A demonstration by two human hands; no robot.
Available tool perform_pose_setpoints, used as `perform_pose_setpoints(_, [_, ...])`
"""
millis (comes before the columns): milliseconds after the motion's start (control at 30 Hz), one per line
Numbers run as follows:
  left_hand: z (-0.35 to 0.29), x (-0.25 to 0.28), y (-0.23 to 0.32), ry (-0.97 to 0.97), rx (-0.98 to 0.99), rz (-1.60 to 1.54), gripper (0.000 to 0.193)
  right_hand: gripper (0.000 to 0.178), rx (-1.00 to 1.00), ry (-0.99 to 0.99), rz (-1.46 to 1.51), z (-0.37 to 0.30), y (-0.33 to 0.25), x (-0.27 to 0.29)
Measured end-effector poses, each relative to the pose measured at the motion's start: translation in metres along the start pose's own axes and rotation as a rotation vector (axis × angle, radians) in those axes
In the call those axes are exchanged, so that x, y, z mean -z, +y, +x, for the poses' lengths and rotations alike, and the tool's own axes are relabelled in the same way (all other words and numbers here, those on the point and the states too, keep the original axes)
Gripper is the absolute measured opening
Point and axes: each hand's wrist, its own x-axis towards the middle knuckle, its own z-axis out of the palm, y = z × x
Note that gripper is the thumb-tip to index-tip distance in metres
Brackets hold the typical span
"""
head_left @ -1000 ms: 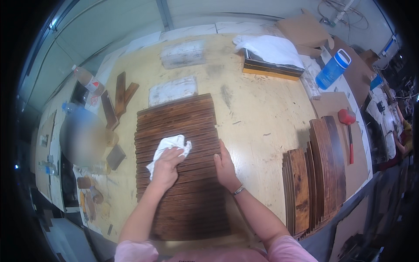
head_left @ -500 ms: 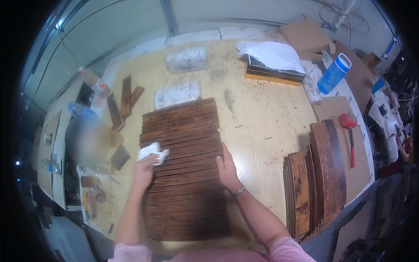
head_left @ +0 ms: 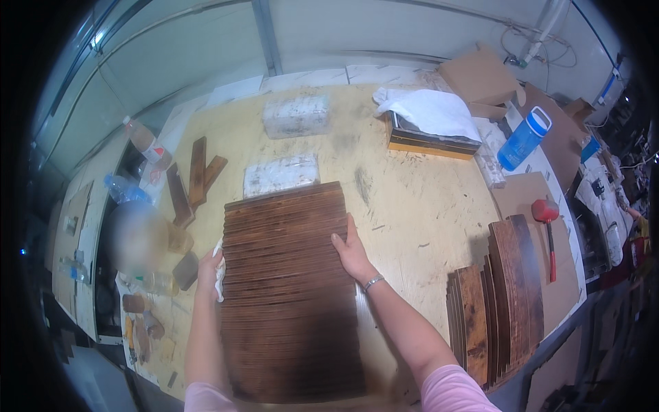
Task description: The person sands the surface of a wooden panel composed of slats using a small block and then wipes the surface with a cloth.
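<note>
A long row of dark brown wooden boards, packed side by side with narrow edges up, lies on the table in front of me. Along its left side, my left hand is closed on a crumpled white cloth, pressed between the palm and the row. My right hand grips the row's right side near the far end, thumb over the top edge and fingers down the side, partly hidden. A white wrapped block stands against or just beyond the row's far end.
More boards stand at the right, beside a red mallet. A blue bottle and a cloth-covered box stand farther back. Loose board pieces, plastic bottles and a dark block lie at the left.
My left hand with the cloth has moved from the top of the row down to its left side. My right hand stays at the right side. The view has tilted up slightly.
</note>
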Motion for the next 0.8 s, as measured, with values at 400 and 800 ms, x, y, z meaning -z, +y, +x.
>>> perform_pose_setpoints(400, [-0.013,-0.201,0.058,-0.191,-0.623,0.707,0.031,0.077,0.041,0.050,-0.038,0.010,0.022,-0.006])
perform_pose_setpoints(800, [-0.016,-0.015,0.010,0.216,-0.550,0.858,0.028,0.078,0.049,0.038,0.004,0.010,0.013,-0.008])
